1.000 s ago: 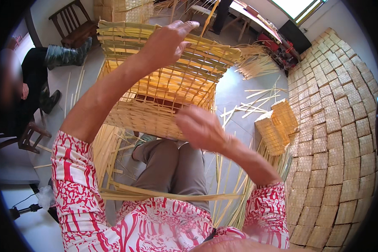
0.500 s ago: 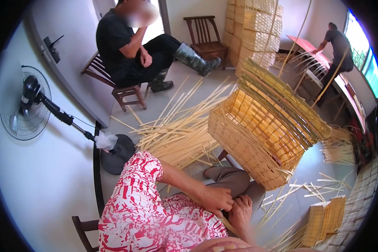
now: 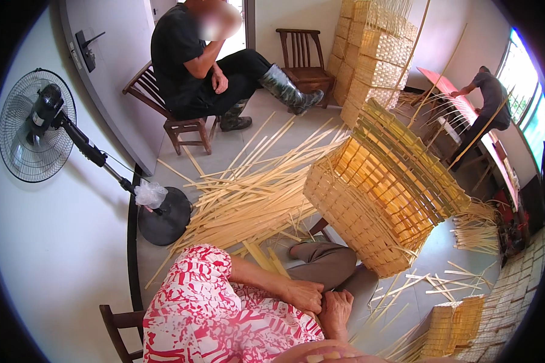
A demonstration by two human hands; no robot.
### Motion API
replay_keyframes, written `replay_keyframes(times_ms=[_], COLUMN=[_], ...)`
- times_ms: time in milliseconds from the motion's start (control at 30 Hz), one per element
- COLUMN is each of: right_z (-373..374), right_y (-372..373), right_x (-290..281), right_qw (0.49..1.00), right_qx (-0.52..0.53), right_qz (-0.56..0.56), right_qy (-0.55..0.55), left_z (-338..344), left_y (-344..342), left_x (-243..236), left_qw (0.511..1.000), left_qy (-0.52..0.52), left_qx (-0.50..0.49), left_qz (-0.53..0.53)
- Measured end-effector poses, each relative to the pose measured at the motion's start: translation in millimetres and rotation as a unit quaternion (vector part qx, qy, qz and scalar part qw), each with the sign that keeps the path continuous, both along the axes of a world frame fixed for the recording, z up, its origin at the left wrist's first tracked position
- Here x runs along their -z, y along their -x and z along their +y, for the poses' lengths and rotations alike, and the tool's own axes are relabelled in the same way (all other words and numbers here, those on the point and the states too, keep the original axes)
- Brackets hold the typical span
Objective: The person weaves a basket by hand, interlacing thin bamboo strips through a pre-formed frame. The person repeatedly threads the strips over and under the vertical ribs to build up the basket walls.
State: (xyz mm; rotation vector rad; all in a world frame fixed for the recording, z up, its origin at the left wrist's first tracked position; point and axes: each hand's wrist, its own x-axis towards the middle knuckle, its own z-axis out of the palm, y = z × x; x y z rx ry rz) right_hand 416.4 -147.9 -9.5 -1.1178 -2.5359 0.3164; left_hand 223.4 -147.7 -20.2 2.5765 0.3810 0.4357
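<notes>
My left hand [image 3: 304,296] and my right hand [image 3: 336,304] are close together over my lap, knuckles up and fingers curled. A narrow pale edge shows beneath them, but what they grip is mostly hidden. Just beyond my knees stands a woven bamboo basket [image 3: 354,218], tilted, its open side showing upright slats and a greenish far rim. Neither hand touches it. To the left of the basket, a large heap of split bamboo strips [image 3: 248,206] lies on the floor, with a few wider strips [image 3: 261,257] near my left forearm.
A standing fan [image 3: 39,124] is at left by the wall. A seated person [image 3: 181,66] in boots faces right near the door; another person [image 3: 490,97] bends over a red-topped table [image 3: 448,91]. Stacked woven baskets [image 3: 375,60] stand behind. Loose strips [image 3: 448,281] and woven pieces [image 3: 454,327] lie at right.
My view has shifted slightly, so the room sits a little differently in the picture. My two hands stay together over my lap, fingers still curled.
</notes>
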Motion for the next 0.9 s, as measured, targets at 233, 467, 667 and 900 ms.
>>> replay_keyframes(times_ms=[233, 467, 667, 900], right_z=[-20, 16, 50, 167], right_y=[1, -8, -19, 16], right_x=[-16, -28, -84, -192], right_qw=[0.995, 0.989, 0.979, 0.938], right_qx=[0.057, -0.014, 0.034, 0.052], right_qz=[0.067, 0.089, 0.167, 0.334], right_qy=[0.051, 0.116, 0.111, 0.084], left_z=[-21, -29, -21, -11], left_y=[-7, 8, 3, 11], left_x=[8, -19, -44, -98], left_qw=[0.996, 0.990, 0.989, 0.997], left_qy=[0.017, -0.043, -0.050, 0.033], left_qx=[-0.066, -0.089, -0.092, -0.066], left_qz=[0.056, 0.099, 0.108, 0.027])
